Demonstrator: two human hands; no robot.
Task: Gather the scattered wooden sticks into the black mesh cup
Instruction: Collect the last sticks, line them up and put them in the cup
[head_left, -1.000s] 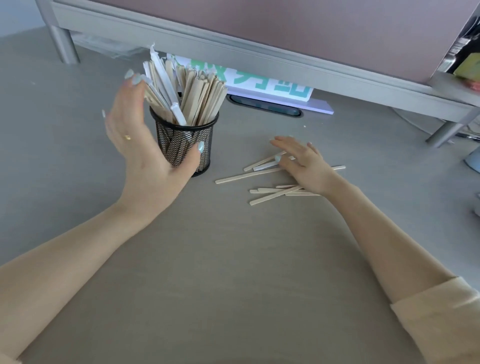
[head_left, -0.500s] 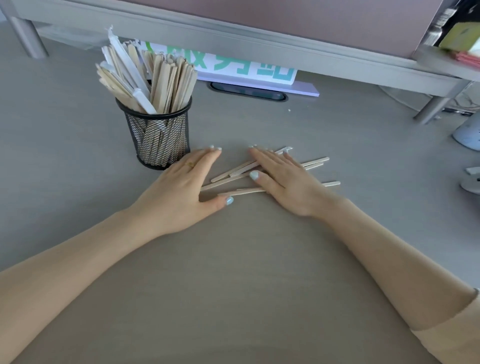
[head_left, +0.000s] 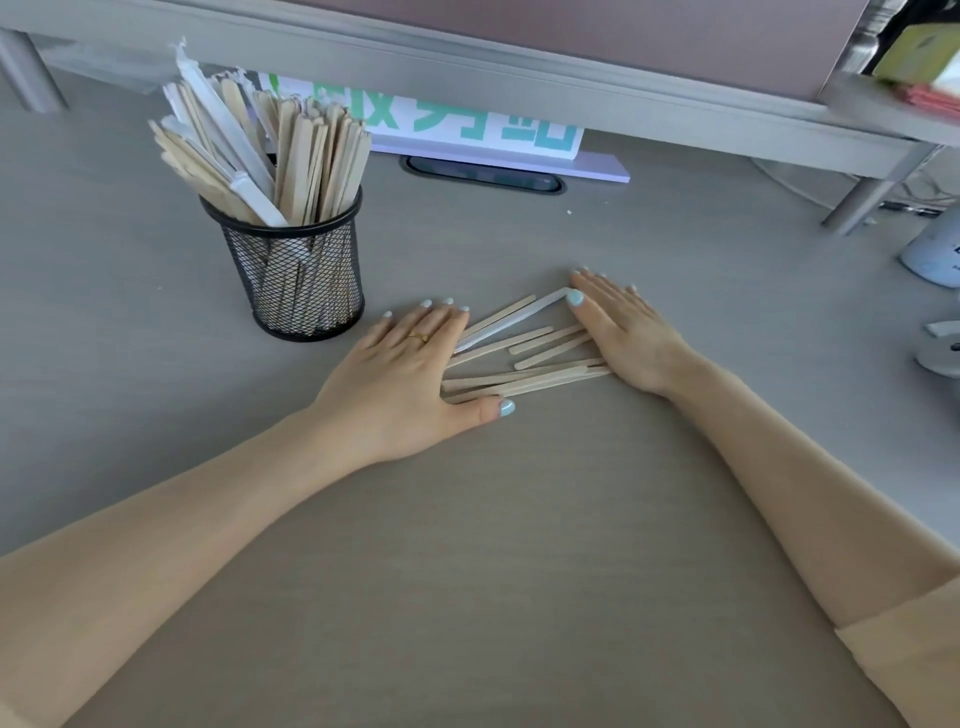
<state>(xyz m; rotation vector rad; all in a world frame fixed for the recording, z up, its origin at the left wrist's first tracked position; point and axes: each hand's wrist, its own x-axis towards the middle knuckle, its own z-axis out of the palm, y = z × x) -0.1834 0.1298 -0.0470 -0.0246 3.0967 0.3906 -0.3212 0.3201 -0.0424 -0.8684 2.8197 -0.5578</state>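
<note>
Several loose wooden sticks (head_left: 522, 358) lie flat on the grey table, roughly side by side, one of them in a white paper wrapper. My left hand (head_left: 402, 369) lies flat with straight fingers against their left ends, its thumb below the pile. My right hand (head_left: 626, 332) lies flat with straight fingers on their right ends. The black mesh cup (head_left: 296, 275) stands upright to the left of my left hand, a short gap away, packed with many sticks that fan out above its rim.
A raised grey shelf (head_left: 571, 78) on metal legs spans the back, with a white sign with green characters (head_left: 467, 130) and a dark cable slot (head_left: 483, 174) beneath it. White objects (head_left: 935, 249) stand at the right edge.
My left hand left the cup and came down beside the sticks. Both hands have since drawn apart a little, and the sticks now lie closer together between them.
</note>
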